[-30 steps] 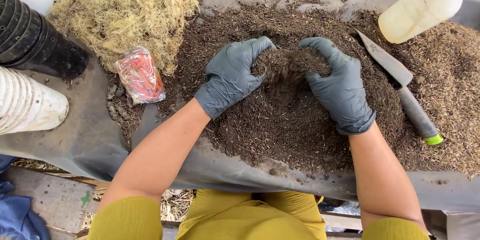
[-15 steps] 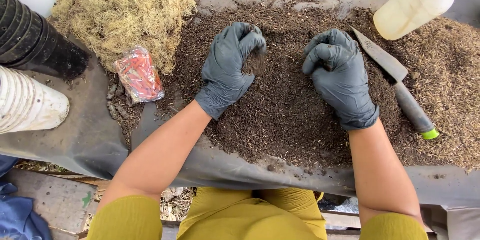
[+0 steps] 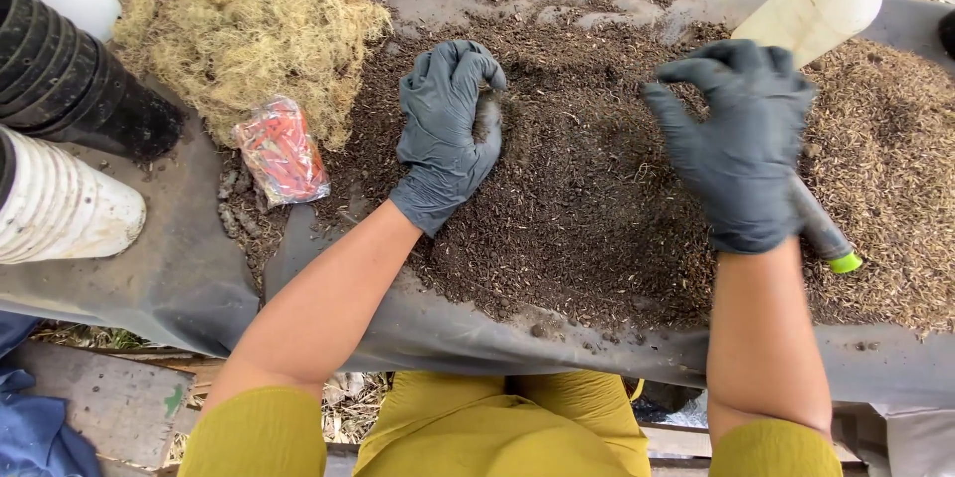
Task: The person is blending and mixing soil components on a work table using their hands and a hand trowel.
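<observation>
While the left hand (image 3: 448, 129) lies half-curled, fingers pressed into the soil (image 3: 587, 189), the right hand (image 3: 741, 144) hovers above it, fingers loosely hooked, holding nothing. Soil looks loose, light, crumbly; best scooped from underneath with cupped palms. Dark brown, fibrous, heaped mid-sheet on the grey sheet (image 3: 189, 268), beside the moss (image 3: 249, 29).

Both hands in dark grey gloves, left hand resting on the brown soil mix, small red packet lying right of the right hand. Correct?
One error: the small red packet lies left of the left hand, beside the yellow moss pile, not right of the right hand. The head view shows it. Both gloves are dark grey and the left hand rests on the brown soil mix.
</observation>
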